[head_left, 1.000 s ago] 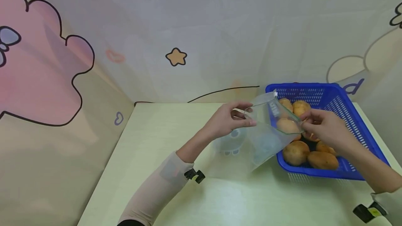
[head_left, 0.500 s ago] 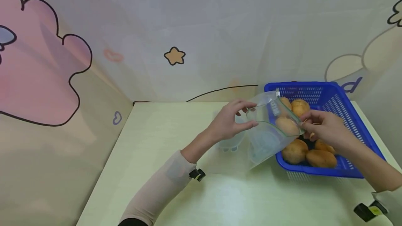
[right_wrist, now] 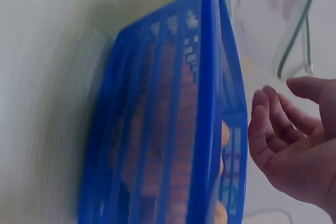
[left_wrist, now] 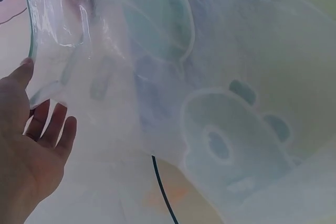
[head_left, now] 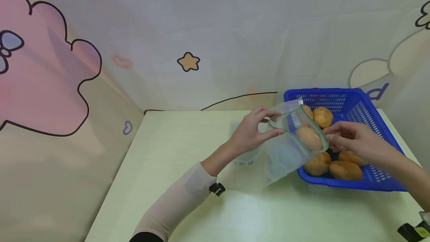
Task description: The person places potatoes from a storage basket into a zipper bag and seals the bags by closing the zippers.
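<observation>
A translucent zip bag point(head_left: 285, 160) with a green seal hangs partly over the left side of a blue basket point(head_left: 336, 184). My left hand point(head_left: 250, 132) holds one side of its gaping mouth, thumb and fingers spread along the rim. In the left wrist view, pale animal prints cover the bag point(left_wrist: 231, 145). My right hand point(head_left: 357, 139) hovers above the basket beside the bag's other corner. The right wrist view shows that hand point(right_wrist: 294, 135) with loosely bent fingers, apart from the seal and holding nothing. Several potatoes point(head_left: 346, 170) lie in the basket; some show through the bag.
The basket stands at the right of a pale table point(head_left: 208, 141), near a printed cloth backdrop point(head_left: 218, 29). Its slatted side point(right_wrist: 157, 103) and raised rim rise close to the right hand.
My right hand has let go of the bag's corner and shifted slightly right. My left hand has moved slightly right, and the bag's mouth gapes wider.
</observation>
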A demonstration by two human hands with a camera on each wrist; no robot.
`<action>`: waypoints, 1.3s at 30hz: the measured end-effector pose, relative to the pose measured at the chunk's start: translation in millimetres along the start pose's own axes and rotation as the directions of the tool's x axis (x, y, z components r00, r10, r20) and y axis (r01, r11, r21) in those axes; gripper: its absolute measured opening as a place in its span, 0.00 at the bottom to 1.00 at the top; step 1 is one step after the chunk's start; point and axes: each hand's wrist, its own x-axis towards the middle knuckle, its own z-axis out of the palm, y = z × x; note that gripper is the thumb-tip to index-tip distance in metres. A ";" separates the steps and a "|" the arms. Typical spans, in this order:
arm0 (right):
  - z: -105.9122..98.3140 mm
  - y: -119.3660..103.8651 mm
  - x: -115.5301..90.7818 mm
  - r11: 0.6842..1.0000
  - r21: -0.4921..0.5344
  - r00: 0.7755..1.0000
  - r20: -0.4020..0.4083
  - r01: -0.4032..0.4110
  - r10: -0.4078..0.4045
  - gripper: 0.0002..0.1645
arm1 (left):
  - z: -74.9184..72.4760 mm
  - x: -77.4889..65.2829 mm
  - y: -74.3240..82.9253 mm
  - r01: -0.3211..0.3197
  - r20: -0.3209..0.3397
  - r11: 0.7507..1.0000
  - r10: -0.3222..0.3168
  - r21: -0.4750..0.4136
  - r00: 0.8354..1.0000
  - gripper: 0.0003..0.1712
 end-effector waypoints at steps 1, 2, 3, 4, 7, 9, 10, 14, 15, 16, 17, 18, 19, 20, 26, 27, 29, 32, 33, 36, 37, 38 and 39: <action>-3.2 2.3 -1.5 1.000 -0.029 1.000 0.002 0.008 -0.008 0.17 | -0.1 -0.2 0.6 0.000 -0.008 1.000 0.000 -0.005 1.000 0.26; -6.1 4.8 -3.2 0.998 -0.064 1.000 -0.002 0.022 -0.022 0.15 | -0.6 -0.4 1.5 0.001 -0.015 1.000 -0.001 -0.010 1.000 0.25; -9.1 7.8 -4.7 0.992 -0.112 0.999 -0.003 0.049 -0.050 0.14 | -1.0 -0.5 1.7 0.002 -0.020 1.000 -0.002 -0.012 1.000 0.25; -11.3 10.6 -6.3 0.984 -0.165 0.997 -0.010 0.073 -0.075 0.13 | -1.4 -0.6 1.7 0.003 -0.026 1.000 -0.003 -0.010 1.000 0.25; -15.9 18.6 -12.5 0.931 -0.330 0.986 0.000 0.155 -0.164 0.11 | -1.5 -0.7 -0.3 0.014 -0.039 1.000 -0.014 -0.007 0.999 0.24; -15.8 22.4 -16.6 0.902 -0.390 0.981 0.033 0.187 -0.189 0.15 | -0.5 -0.6 -2.6 0.020 -0.042 1.000 -0.021 -0.002 0.999 0.24; -14.8 23.5 -18.6 0.895 -0.407 0.983 0.055 0.184 -0.177 0.17 | 0.5 -0.9 -4.0 0.024 -0.044 1.000 -0.024 -0.001 0.999 0.24; -7.6 27.0 -25.8 0.878 -0.449 0.983 0.138 0.168 -0.117 0.24 | 4.5 -3.0 -8.3 0.032 -0.046 0.999 -0.032 -0.003 0.998 0.25; -5.6 28.2 -27.5 0.870 -0.461 0.982 0.151 0.174 -0.117 0.25 | 5.6 -3.7 -9.0 0.033 -0.047 0.999 -0.033 -0.005 0.998 0.25; -3.6 29.5 -29.1 0.860 -0.475 0.979 0.160 0.186 -0.123 0.25 | 6.5 -4.3 -9.5 0.034 -0.050 0.999 -0.035 -0.009 0.998 0.26; -1.5 31.1 -30.8 0.848 -0.488 0.976 0.163 0.205 -0.142 0.24 | 7.3 -4.9 -9.5 0.037 -0.051 0.999 -0.037 -0.013 0.998 0.26; 0.4 32.8 -32.3 0.838 -0.499 0.973 0.163 0.222 -0.161 0.24 | 7.9 -5.4 -9.5 0.042 -0.051 0.999 -0.043 -0.011 0.998 0.26; 2.0 34.5 -33.2 0.829 -0.508 0.971 0.161 0.233 -0.174 0.24 | 8.5 -5.8 -9.4 0.046 -0.051 0.999 -0.046 -0.015 0.998 0.26; 3.5 36.0 -33.8 0.824 -0.514 0.970 0.159 0.239 -0.182 0.24 | 9.2 -5.8 -9.3 0.048 -0.052 0.999 -0.049 -0.020 0.997 0.26; 4.0 42.4 -32.8 0.809 -0.545 0.975 0.154 0.220 -0.161 0.24 | 11.9 -4.4 -8.2 0.062 -0.051 0.998 -0.063 -0.027 0.997 0.26; 3.2 43.2 -32.2 0.807 -0.548 0.975 0.160 0.219 -0.156 0.24 | 12.1 -4.3 -7.9 0.065 -0.049 0.998 -0.066 -0.026 0.997 0.26; 2.3 44.6 -30.1 0.806 -0.548 0.973 0.174 0.223 -0.151 0.24 | 11.5 -4.3 -7.9 0.067 -0.045 0.997 -0.069 -0.027 0.997 0.26; 0.0 48.1 -29.7 0.810 -0.540 0.970 0.197 0.228 -0.141 0.24 | 13.4 -3.7 -7.4 0.074 -0.033 0.997 -0.075 -0.023 0.997 0.27; -1.2 49.1 -29.4 0.818 -0.527 0.968 0.207 0.230 -0.139 0.24 | 13.5 -3.5 -7.1 0.075 -0.032 0.997 -0.076 -0.025 0.997 0.27; -5.0 44.4 -29.3 0.836 -0.513 0.974 0.204 0.196 -0.103 0.23 | 13.6 -2.6 -6.9 0.076 -0.031 0.997 -0.076 -0.028 0.997 0.28; -7.4 42.1 -29.2 0.846 -0.505 0.977 0.198 0.172 -0.080 0.23 | 13.6 -2.1 -7.0 0.076 -0.031 0.997 -0.076 -0.028 0.997 0.28; -9.0 40.4 -29.7 0.856 -0.494 0.980 0.184 0.153 -0.069 0.23 | 13.4 -1.4 -7.2 0.077 -0.029 0.997 -0.078 -0.024 0.997 0.28; -11.1 38.2 -30.1 0.861 -0.490 0.985 0.162 0.136 -0.063 0.23 | 13.1 -0.8 -7.1 0.078 -0.029 0.997 -0.079 -0.025 0.996 0.28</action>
